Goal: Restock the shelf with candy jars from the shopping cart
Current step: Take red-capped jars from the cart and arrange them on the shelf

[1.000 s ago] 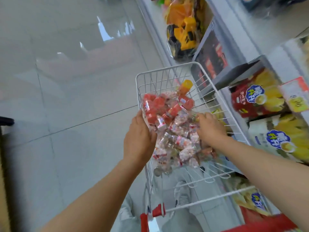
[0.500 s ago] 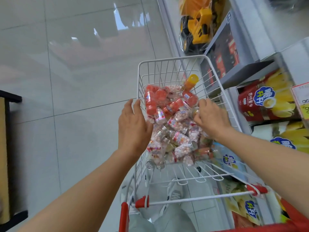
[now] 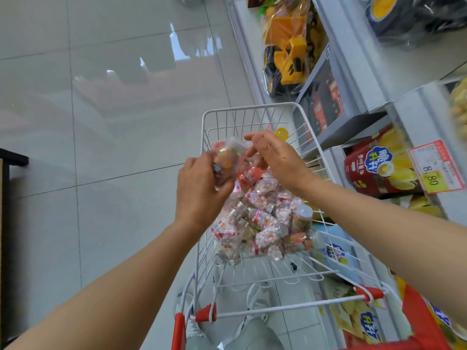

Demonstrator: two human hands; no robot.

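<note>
Gripping a jar [image 3: 225, 160] of mixed-colour candy, the left hand [image 3: 199, 190] holds it tilted above the far end of the cart [image 3: 252, 107], fingers curled round its side. The right hand [image 3: 275, 157] hangs just beside the jar with fingers loosely spread and holding nothing; blur hides whether its tips touch the jar. Below both hands, a heap of jars [image 3: 262, 221] lies jumbled in the wire cart, most filled with pink and white candy. The shelf [image 3: 353, 46] runs along the right, carrying a yellow toy truck [image 3: 288, 64], red snack bags [image 3: 371, 170] and a price tag [image 3: 434, 168].
</note>
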